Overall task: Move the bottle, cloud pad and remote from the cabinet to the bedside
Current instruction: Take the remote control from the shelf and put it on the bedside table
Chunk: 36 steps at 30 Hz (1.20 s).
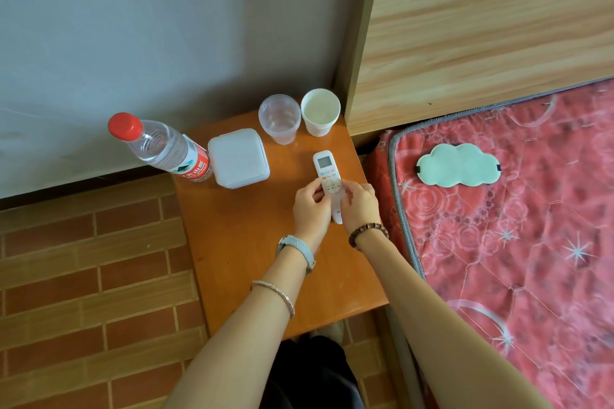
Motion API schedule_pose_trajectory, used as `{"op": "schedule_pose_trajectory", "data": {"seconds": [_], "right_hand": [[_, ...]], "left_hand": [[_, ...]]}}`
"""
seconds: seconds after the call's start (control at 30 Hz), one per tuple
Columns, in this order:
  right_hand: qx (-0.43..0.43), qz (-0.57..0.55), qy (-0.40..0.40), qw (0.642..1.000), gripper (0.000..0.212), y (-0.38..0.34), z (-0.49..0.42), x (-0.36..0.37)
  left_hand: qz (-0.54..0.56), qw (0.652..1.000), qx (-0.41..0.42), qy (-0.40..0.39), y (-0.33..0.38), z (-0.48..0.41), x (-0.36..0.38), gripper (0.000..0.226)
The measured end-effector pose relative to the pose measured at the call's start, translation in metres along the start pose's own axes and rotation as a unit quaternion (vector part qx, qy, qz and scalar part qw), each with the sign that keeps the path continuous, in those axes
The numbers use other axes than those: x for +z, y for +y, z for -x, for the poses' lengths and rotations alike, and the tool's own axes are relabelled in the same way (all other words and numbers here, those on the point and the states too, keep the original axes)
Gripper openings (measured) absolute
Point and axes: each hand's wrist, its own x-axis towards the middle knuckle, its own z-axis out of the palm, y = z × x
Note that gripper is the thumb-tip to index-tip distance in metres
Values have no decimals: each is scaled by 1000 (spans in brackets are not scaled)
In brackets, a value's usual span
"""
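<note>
**Remote in both hands over cabinet**

Both hands grasp the white remote (328, 181) above the orange cabinet (239, 242): left hand (310, 206) pinches its left edge, right hand (358, 204) wraps the lower body; whether its tip touches the top is unclear. Bottle (159, 147), red cap, stands at cabinet's rear-left corner, w/ white box (238, 158) just beside. Clear cups (279, 118) and paper cups (320, 111) at rear. Cloud pad (458, 165) lies flat on red mattress (531, 242).

Head view looks steeply down, close over the cabinet (232, 242).
</note>
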Motion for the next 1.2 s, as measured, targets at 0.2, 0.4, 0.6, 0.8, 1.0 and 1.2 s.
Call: {"op": "schedule_pose_trajectory", "data": {"seconds": [0.2, 0.4, 0.6, 0.8, 1.0, 1.2], "right_hand": [[-11, 19, -14, 1000, 41, -1, 3, -3], [-36, 76, 12, 996, 39, -10, 36, -33], [-83, 147, 42, 985, 33, -36, 105, -103], [-121, 198, 79, 970, 29, -57, 184, -171], [-108, 209, 92, 968, 30, -53, 253, -201], [-69, 207, 115, 969, 35, -51, 294, -210]], "left_hand": [[-11, 1000, -6, -17, -1, 6, -5, 38], [-144, 989, 46, 2, 25, 39, -20, 38], [-290, 948, 130, 22, 81, 105, -55, 35], [-447, 856, 255, 41, 126, 186, -87, 34], [-491, 813, 313, 19, 147, 242, -96, 34], [-507, 781, 363, -47, 158, 263, -110, 36]]}}
